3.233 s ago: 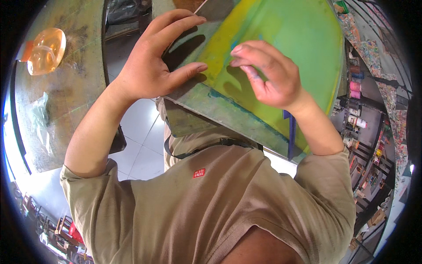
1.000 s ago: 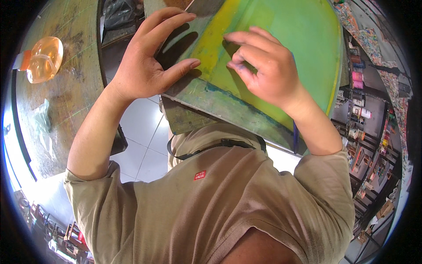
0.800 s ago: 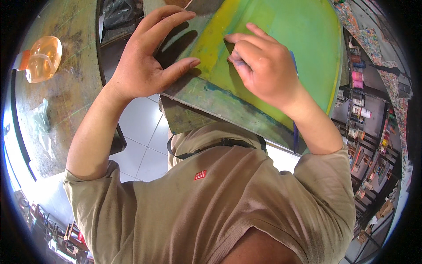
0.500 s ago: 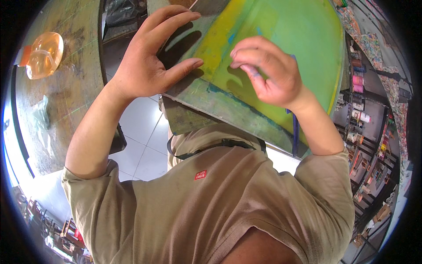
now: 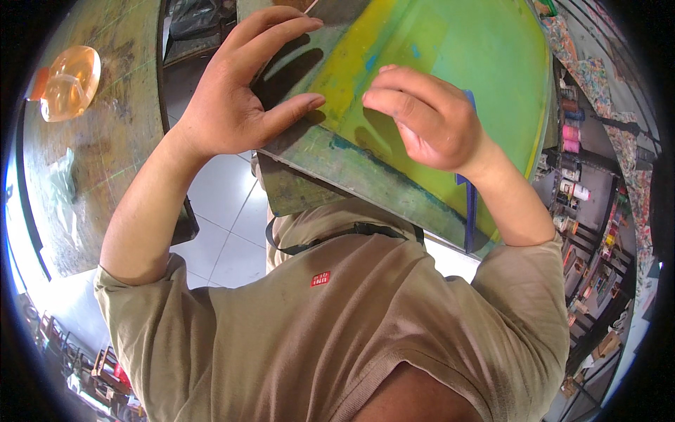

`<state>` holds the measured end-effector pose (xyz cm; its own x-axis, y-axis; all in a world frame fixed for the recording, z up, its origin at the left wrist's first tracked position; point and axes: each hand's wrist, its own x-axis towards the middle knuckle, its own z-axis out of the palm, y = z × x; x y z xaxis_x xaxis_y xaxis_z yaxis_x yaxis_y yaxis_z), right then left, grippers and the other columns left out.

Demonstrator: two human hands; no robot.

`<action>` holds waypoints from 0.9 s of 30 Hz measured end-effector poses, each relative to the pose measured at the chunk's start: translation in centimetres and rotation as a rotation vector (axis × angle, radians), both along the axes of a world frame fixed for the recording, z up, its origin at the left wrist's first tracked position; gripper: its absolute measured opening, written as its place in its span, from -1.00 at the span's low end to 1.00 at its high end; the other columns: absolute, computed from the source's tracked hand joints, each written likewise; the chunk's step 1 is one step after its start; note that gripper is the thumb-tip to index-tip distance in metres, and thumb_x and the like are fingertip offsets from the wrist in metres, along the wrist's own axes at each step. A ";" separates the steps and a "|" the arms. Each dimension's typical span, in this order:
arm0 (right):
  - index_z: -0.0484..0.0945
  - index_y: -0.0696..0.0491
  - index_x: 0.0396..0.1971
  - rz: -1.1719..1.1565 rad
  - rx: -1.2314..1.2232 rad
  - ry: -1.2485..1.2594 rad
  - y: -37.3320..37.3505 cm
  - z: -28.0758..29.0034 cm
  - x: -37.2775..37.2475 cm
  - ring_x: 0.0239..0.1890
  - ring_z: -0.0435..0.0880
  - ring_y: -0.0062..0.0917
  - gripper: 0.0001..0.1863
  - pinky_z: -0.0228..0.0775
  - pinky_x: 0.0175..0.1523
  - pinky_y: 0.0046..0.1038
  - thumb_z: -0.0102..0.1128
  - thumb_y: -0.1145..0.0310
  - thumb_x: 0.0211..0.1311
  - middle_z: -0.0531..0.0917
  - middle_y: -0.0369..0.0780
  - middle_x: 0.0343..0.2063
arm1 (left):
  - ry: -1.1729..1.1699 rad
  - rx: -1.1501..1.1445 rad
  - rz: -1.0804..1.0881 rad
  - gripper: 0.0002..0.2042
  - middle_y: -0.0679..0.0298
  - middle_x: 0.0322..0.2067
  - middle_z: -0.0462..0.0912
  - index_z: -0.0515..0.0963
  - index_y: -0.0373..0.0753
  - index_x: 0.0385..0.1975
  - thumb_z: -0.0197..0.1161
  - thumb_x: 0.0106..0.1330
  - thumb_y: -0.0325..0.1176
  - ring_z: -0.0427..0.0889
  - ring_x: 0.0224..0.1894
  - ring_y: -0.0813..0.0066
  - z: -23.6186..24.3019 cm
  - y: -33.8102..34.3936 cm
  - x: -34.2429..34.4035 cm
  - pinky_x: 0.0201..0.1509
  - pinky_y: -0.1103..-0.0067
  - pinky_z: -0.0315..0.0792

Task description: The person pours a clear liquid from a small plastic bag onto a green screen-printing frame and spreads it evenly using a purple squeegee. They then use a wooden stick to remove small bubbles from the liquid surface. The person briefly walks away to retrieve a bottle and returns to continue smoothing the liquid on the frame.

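A flat green screen-like panel [image 5: 485, 63], yellow-green along its left side, lies before me at a slant within a dark frame edge [image 5: 394, 186]. Over its left border hovers my left hand [image 5: 246, 91], fingers stretched and thumb apart, casting a shadow on the dark surface. My right hand [image 5: 429, 116] is above the panel's middle, fingers curled and pressed together, thumb tip hidden. Whether anything sits inside these fingers is not visible. A long blue strip [image 5: 470, 218] passes behind my right wrist toward the near edge; I cannot tell if the hand touches it.
On a worn table [image 5: 126, 162] at left lie a clear bottle of amber liquid [image 5: 74, 83] with an orange cap and a crumpled clear plastic piece [image 5: 65, 179]. White floor tiles [image 5: 218, 190] show between the tables. Shelves [image 5: 598, 274] with containers stand at right.
My right hand has turned slightly, its fingers straighter and its thumb now more hidden. The blue strip shows wider and has shifted a little. My left hand has stayed nearly still.
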<state>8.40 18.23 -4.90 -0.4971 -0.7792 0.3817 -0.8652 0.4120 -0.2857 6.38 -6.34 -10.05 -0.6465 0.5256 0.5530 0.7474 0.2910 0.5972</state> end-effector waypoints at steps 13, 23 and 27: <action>0.58 0.10 -0.31 0.003 0.038 0.050 -0.1 0.2 0.0 -0.37 0.61 -0.33 -0.64 0.49 -0.33 -0.44 0.17 0.72 -0.23 0.58 -0.17 -0.34 | -0.007 0.002 -0.008 -0.40 0.08 0.08 0.37 0.34 -0.29 0.12 0.37 0.04 -0.33 0.37 0.14 0.16 0.0 0.0 0.0 0.20 0.41 0.24; 0.56 0.10 -0.30 0.024 0.166 -0.051 -0.3 0.9 -0.2 -0.41 0.59 -0.32 -0.60 0.46 -0.36 -0.44 0.11 0.71 -0.27 0.56 -0.18 -0.37 | -0.006 -0.010 -0.007 -0.40 0.09 0.09 0.35 0.34 -0.28 0.13 0.36 0.05 -0.33 0.37 0.14 0.17 0.0 -0.2 0.1 0.20 0.41 0.24; 0.54 0.11 -0.27 0.042 0.174 -0.122 -0.3 1.4 -0.6 -0.41 0.59 -0.30 -0.59 0.46 -0.36 -0.44 0.12 0.72 -0.26 0.56 -0.17 -0.35 | -0.022 0.020 -0.011 -0.40 0.09 0.09 0.35 0.34 -0.28 0.13 0.37 0.04 -0.34 0.37 0.14 0.18 -0.2 -0.1 0.1 0.20 0.42 0.25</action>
